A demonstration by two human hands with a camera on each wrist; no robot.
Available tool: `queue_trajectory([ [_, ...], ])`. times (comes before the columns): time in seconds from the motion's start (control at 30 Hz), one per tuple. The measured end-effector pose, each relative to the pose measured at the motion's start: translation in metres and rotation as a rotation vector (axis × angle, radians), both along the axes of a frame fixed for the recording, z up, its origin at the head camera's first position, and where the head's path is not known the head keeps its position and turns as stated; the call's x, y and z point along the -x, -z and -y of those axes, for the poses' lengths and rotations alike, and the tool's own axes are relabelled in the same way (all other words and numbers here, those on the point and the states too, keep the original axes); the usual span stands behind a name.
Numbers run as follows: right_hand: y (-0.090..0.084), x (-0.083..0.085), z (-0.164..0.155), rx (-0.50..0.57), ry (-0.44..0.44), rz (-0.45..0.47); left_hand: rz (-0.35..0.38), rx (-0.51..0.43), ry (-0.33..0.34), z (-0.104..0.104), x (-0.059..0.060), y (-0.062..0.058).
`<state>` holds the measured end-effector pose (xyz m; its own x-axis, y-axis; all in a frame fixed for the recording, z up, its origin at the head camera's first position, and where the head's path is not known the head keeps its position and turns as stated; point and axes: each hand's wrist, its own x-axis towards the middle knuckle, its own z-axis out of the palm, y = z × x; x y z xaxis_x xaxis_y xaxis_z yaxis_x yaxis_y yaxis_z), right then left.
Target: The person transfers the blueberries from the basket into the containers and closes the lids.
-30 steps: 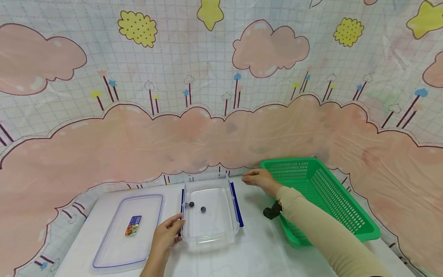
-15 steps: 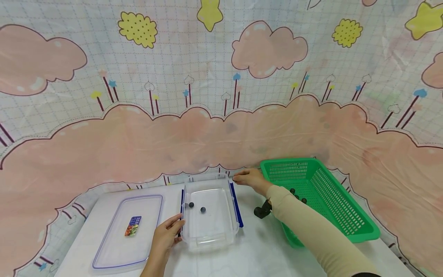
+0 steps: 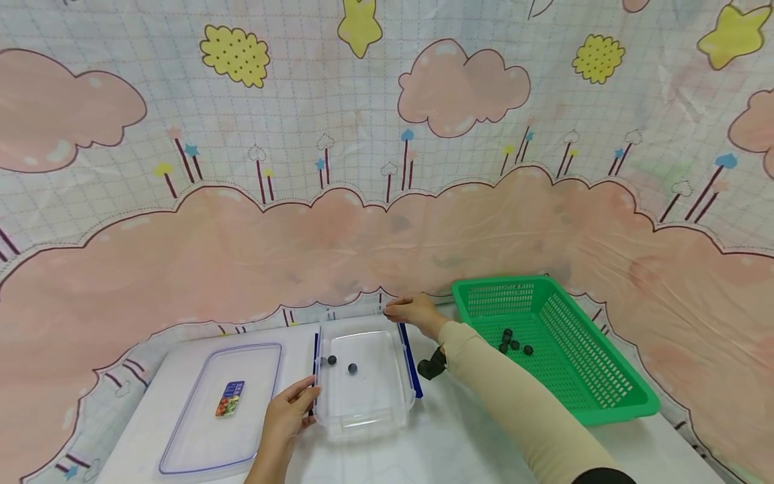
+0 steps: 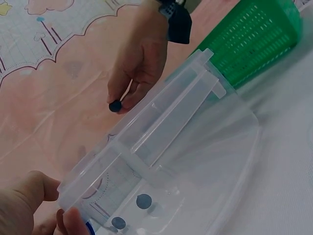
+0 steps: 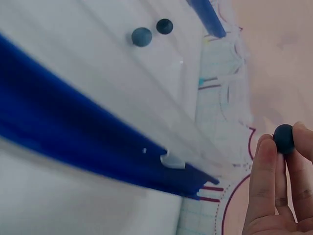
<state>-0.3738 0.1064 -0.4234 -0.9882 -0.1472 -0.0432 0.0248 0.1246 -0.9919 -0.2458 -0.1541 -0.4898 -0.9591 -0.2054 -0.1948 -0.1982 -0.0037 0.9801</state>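
1 dark, round ball (image 5: 283, 139) in right hand (image 5: 265, 196)

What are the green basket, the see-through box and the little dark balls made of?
The green basket looks like slightly shiny plastic, with holes moulded in. The see-through box seems glossy, clear plastic, with glints on its edges. The dark balls look smooth and dull: maybe rubber, but I can't tell.

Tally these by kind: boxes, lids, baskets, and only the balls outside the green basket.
Box: 1
Lid: 1
Basket: 1
Balls: 3 (2 in the box, 1 in the right hand)
Total: 6
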Motion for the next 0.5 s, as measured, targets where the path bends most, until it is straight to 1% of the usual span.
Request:
queue_trajectory([
  [0.17, 0.004, 0.001, 0.011, -0.041, 0.013, -0.009, 0.001, -0.008, 0.004, 0.0, 0.0, 0.0],
  [0.3, 0.007, 0.003, 0.016, -0.008, 0.001, -0.035, 0.002, -0.009, 0.006, 0.0, 0.0, 0.0],
  [0.33, 0.016, 0.01, 0.015, 0.017, -0.023, -0.065, 0.001, -0.009, 0.006, 0.0, 0.0, 0.001],
  [0.43, 0.017, 0.01, 0.019, 0.02, -0.026, -0.066, -0.003, -0.007, 0.005, 0.001, 0.0, 0.001],
  [0.5, 0.017, 0.009, 0.024, 0.001, -0.014, -0.059, -0.003, -0.007, 0.006, 0.001, 0.0, 0.0],
])
